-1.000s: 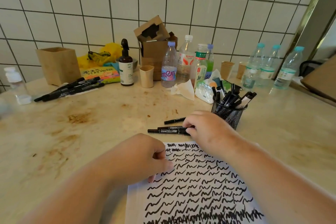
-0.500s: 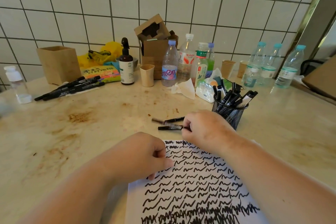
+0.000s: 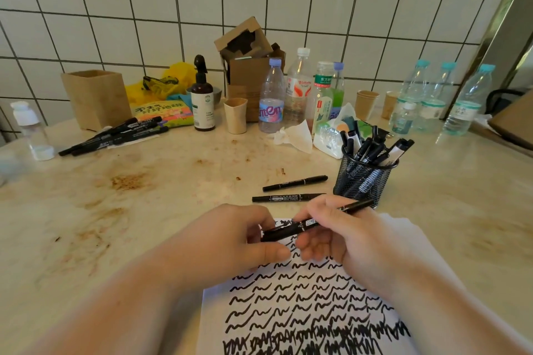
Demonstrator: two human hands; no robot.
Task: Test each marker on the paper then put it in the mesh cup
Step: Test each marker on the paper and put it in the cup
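Note:
A black marker (image 3: 300, 226) lies across both hands above the top of the paper (image 3: 305, 305), which is covered with rows of black squiggles. My right hand (image 3: 346, 235) grips the marker's barrel, its far end pointing at the mesh cup. My left hand (image 3: 236, 236) pinches the marker's near end. The black mesh cup (image 3: 362, 177) stands beyond my right hand and holds several markers. Two more black markers, a farther one (image 3: 294, 183) and a nearer one (image 3: 284, 198), lie on the table just past my hands.
A pile of black markers (image 3: 115, 135) lies at the far left by a wooden box (image 3: 96, 99). Water bottles (image 3: 271, 98), a brown spray bottle (image 3: 204, 98), paper cups, cardboard boxes and a tissue (image 3: 294, 135) line the back by the tiled wall. The tabletop is stained.
My right hand picked one marker up from the table and drew it back over the paper. My left hand left the paper and took hold of the marker's near end.

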